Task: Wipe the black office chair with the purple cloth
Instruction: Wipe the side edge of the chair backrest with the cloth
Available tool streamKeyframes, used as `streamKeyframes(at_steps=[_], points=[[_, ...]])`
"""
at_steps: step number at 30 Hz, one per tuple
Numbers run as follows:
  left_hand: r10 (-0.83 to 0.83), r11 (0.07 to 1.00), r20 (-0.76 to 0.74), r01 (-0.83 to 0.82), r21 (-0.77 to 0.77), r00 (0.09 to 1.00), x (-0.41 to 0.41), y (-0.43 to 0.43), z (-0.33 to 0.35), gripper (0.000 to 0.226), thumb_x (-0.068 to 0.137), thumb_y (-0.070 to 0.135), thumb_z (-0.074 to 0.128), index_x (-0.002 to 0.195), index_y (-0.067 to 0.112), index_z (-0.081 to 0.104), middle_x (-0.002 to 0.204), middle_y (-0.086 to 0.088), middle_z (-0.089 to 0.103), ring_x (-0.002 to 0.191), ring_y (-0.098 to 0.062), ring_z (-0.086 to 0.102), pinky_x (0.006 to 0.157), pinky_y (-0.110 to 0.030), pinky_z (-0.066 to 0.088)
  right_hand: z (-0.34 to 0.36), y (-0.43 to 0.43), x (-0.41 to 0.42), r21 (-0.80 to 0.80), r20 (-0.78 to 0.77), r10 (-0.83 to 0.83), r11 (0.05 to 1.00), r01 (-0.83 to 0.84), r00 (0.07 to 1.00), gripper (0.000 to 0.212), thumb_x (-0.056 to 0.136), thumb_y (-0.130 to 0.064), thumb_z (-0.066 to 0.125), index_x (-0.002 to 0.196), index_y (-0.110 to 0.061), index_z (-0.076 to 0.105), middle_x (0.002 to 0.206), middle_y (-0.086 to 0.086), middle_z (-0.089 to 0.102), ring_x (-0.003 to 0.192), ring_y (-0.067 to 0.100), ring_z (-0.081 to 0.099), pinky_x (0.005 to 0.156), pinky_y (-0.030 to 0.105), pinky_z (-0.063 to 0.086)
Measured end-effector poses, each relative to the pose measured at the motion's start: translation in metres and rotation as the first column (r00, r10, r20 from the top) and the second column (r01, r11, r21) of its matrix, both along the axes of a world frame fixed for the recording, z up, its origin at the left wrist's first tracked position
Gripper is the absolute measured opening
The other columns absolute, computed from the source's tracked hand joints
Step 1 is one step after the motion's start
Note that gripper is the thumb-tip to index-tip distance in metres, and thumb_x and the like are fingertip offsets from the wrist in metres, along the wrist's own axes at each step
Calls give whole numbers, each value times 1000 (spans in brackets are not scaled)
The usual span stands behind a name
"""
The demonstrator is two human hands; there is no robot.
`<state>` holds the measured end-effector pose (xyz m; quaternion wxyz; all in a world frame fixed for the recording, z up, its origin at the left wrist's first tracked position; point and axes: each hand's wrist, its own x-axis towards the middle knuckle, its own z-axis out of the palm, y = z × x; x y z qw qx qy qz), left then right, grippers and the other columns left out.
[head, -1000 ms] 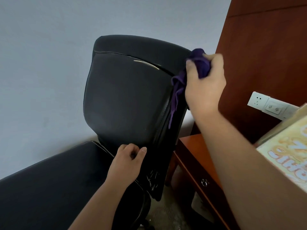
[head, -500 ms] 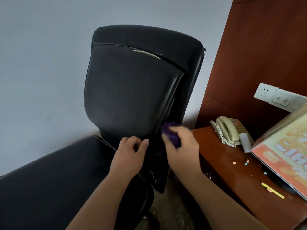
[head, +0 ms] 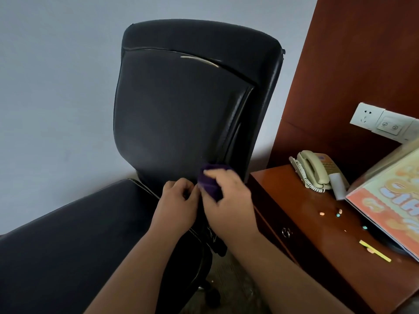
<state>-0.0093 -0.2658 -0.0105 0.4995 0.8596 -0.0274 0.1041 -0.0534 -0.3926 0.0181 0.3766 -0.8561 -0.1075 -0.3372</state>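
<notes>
Head view: purple cloth (head: pixel 209 185) bunched at the low right of the black office chair (head: pixel 181 109) backrest. My right hand (head: pixel 229 205) has fingers clenched round it, forearm from near right. Left hand (head: pixel 176 206) touching beside it, fingers curled at the seat-back joint; can't tell if gripping. Desk (head: pixel 294 200) right.

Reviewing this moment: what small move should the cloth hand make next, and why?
Probably sweep the purple cloth up and left over the backrest's face. The right hand holds it bunched against the black office chair, at the backrest's lower right corner, and the left hand grips the chair right beside it, blocking a flat sideways stroke.
</notes>
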Motion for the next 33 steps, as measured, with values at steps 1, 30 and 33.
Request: streamKeyframes(at_steps=[1, 30, 33], points=[[12, 1000, 17, -12, 9, 1000, 0, 0, -1, 27, 88, 54, 54, 76, 31, 56, 97, 9, 49, 77, -10, 57, 68, -29, 45, 11, -1, 2, 56, 27, -26, 998, 25, 999, 27, 91, -23, 71, 118, -19, 68, 108, -2, 64, 97, 5, 59, 90, 17, 49], [-119, 985, -41, 123, 121, 992, -5, 9, 3, 23, 91, 55, 51, 82, 34, 49, 99, 12, 43, 78, -6, 53, 62, -16, 36, -49, -34, 1, 203, 151, -161, 971, 129, 975, 35, 87, -18, 76, 122, -19, 68, 97, -6, 57, 87, -1, 58, 73, 4, 42], [-156, 979, -24, 158, 130, 987, -3, 11, 4, 19, 94, 47, 52, 84, 31, 49, 100, 10, 43, 80, -5, 51, 62, -11, 34, -42, -13, 0, 245, 81, -118, 965, 95, 990, 42, 90, -43, 67, 129, -30, 58, 107, -10, 54, 97, -3, 55, 78, 4, 42]])
